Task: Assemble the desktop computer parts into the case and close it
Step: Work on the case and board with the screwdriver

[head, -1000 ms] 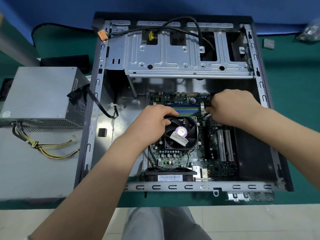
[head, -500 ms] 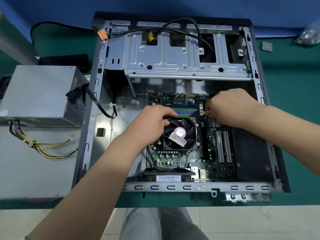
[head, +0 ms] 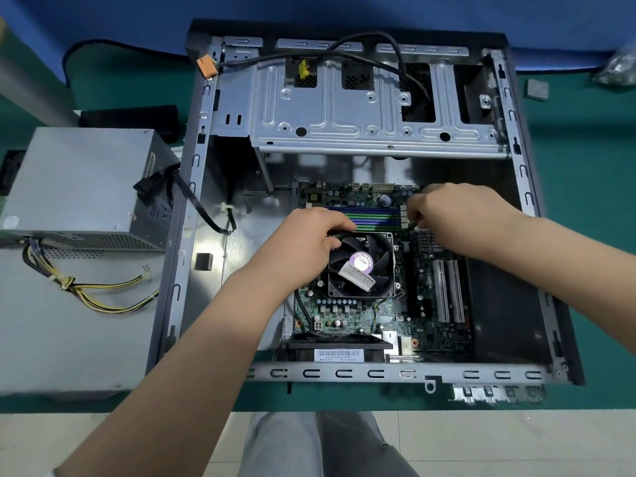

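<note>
The case (head: 526, 187) lies open on its side on the green mat (head: 585, 166), with the motherboard (head: 430, 304) sitting inside on the floor of it. Left hand (head: 303, 246) is curled around the top-left corner of the CPU cooler fan (head: 361, 266), gripping it. Right hand (head: 457, 215) has its fingers bunched at the right end of the 4 RAM slots (head: 371, 216) (can't tell if it's actually pinching anything there). The power supply (head: 82, 187) sits outside the case on the left, on the grey side panel (head: 69, 339).
</note>
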`<state>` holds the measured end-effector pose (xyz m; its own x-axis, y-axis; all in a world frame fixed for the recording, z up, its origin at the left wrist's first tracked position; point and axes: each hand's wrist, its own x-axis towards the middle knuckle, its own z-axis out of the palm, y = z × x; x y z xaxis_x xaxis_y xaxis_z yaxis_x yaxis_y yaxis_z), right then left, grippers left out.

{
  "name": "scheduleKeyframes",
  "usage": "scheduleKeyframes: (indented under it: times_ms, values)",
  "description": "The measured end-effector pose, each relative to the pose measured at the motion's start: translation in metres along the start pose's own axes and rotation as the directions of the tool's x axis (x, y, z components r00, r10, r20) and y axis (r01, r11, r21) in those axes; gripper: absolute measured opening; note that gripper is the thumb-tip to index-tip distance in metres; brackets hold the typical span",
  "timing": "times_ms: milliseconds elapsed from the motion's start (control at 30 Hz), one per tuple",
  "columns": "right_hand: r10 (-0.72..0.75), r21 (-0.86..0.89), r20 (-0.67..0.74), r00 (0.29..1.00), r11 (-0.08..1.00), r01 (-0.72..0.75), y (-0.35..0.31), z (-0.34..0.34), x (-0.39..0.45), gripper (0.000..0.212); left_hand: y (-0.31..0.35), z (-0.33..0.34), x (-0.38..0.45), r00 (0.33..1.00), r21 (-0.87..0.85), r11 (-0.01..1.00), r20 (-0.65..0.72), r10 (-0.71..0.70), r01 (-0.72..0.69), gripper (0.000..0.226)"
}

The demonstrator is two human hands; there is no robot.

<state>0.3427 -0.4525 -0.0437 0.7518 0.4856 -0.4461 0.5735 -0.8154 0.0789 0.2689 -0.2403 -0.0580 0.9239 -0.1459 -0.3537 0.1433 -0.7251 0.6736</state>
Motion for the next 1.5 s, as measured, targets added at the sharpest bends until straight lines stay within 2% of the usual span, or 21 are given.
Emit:
scheduleKeyframes:
  times_ms: [33, 100, 133, 367, 467, 600, 933, 1033, 1200, 1333, 1500]
  values:
    - [0.034, -0.029, -0.009, 0.999, 0.999, -0.035, 0.000, -0.001, 0.000, 0.017, 0.000, 0.000, 0.000, 1.000, 0.002, 1.000, 0.001, -0.001, 0.001, 0.034]
    - [0.111, -0.095, -0.011, 0.994, 0.989, -0.111, 0.001, -0.003, -0.001, 0.038, 0.000, 0.000, 0.000, 1.000, 0.003, 1.000, 0.003, -0.004, 0.004, 0.034]
    - [0.128, -0.110, -0.006, 0.992, 0.986, -0.128, 0.003, -0.004, 0.000, 0.040, 0.000, 0.000, 0.000, 1.000, 0.002, 1.000, 0.004, -0.006, 0.006, 0.034]
    - [0.004, -0.063, -0.055, 0.998, 0.998, -0.008, 0.002, -0.005, -0.001, 0.023, -0.001, 0.000, 0.001, 1.000, 0.004, 1.000, 0.004, -0.004, 0.004, 0.034]
    - [-0.011, -0.014, -0.069, 0.998, 1.000, 0.010, 0.003, -0.004, -0.005, 0.018, -0.001, 0.000, 0.001, 1.000, 0.010, 1.000, 0.003, 0.001, -0.001, 0.034]
    - [-0.025, -0.036, -0.085, 0.996, 0.999, 0.022, 0.000, 0.000, -0.009, 0.015, -0.001, 0.000, 0.001, 1.000, 0.009, 1.000, 0.004, -0.005, 0.005, 0.034]
    - [0.173, 0.077, -0.160, 0.972, 0.984, -0.163, -0.007, 0.006, -0.010, 0.014, 0.000, 0.000, 0.001, 1.000, 0.021, 1.000, -0.006, -0.003, 0.003, 0.034]
    - [0.202, 0.033, -0.152, 0.967, 0.979, -0.200, -0.009, 0.006, -0.008, 0.021, -0.001, 0.000, 0.001, 1.000, 0.020, 1.000, -0.006, 0.004, -0.004, 0.034]
    - [0.241, 0.015, -0.106, 0.965, 0.971, -0.241, -0.007, 0.003, -0.007, 0.046, -0.001, 0.000, 0.001, 1.000, 0.024, 1.000, -0.010, 0.009, -0.009, 0.034]
    - [0.160, 0.063, -0.079, 0.984, 0.986, -0.155, -0.002, 0.004, -0.008, 0.027, -0.001, 0.000, 0.001, 1.000, 0.022, 1.000, -0.010, 0.017, -0.017, 0.033]
    - [0.183, 0.064, -0.150, 0.972, 0.982, -0.175, -0.006, 0.008, -0.009, 0.023, -0.002, 0.000, 0.002, 1.000, 0.014, 1.000, -0.009, 0.015, -0.014, 0.034]
